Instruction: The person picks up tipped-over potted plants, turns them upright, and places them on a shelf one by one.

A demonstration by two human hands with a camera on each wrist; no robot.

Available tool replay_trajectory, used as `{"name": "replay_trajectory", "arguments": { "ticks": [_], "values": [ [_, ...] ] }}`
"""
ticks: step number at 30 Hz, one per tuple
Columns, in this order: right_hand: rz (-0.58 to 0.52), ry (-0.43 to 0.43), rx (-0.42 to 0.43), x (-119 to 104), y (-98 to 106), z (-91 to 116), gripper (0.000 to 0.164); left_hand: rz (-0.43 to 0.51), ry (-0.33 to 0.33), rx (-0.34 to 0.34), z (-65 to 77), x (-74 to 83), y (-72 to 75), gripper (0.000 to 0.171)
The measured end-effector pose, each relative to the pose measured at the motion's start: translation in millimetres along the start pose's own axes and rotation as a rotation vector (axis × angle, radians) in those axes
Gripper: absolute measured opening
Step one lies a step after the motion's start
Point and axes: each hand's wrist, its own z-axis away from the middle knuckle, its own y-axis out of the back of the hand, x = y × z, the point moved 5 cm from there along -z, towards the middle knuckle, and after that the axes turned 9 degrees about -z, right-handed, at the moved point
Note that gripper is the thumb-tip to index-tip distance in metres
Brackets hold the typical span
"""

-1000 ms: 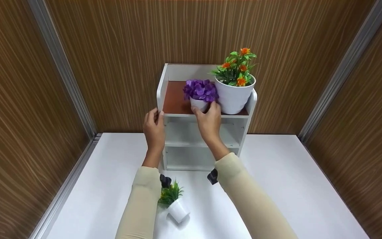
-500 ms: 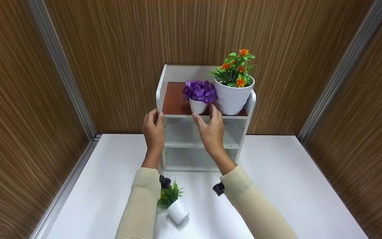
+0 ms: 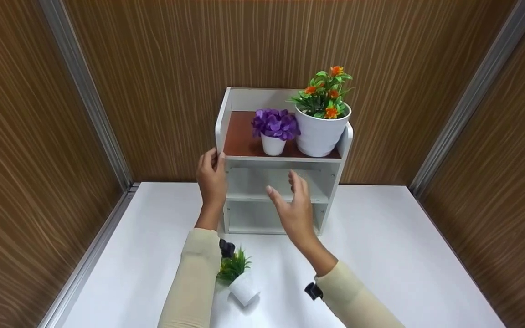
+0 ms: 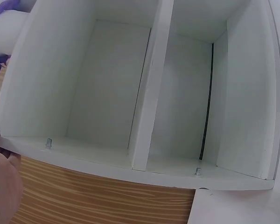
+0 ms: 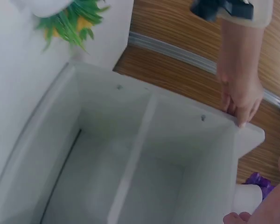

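Note:
My left hand (image 3: 212, 180) grips the left side panel of a white shelf unit (image 3: 278, 199), its thumb at the front edge and its fingers along the outer side. In front of the lower compartments, my right hand (image 3: 295, 214) hovers with thumb and fingers spread, holding nothing. Above it, a small white pot of purple flowers (image 3: 275, 125) stands upright near the front of the brown top shelf (image 3: 240, 136). Right beside that is a larger white pot with an orange-flowered plant (image 3: 321, 132). The right wrist view shows the left thumb pressed on the panel's edge.
A small white pot with a green plant (image 3: 243, 288) lies tipped over on the white table (image 3: 162, 255), beside the left sleeve. Wood-grain walls (image 3: 176, 54) enclose the table at the back and both sides. Two open compartments lie below the top shelf.
My right hand has let go of the purple flower pot and drawn back down toward me. The pot stays on the top shelf; my left hand keeps its place on the shelf unit.

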Motion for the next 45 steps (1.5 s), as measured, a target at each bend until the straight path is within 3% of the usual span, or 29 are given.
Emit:
{"name": "replay_trajectory", "arguments": {
  "ticks": [7,16,36,45],
  "values": [
    [0.05,-0.013,-0.067,29,-13,39,0.077,-0.013,-0.012,0.008,-0.8,1.2,-0.2,0.034],
    [0.103,-0.121,-0.198,61,-35,80,0.082,-0.014,-0.005,0.005,-1.3,0.8,-0.4,0.035],
    [0.109,-0.259,-0.289,91,-52,118,0.086,-0.021,-0.012,0.015,-0.6,0.5,1.6,0.034],
    [0.115,-0.37,-0.352,107,-55,139,0.086,-0.007,-0.009,-0.005,-0.7,0.7,-0.4,0.034]
  ]
}}
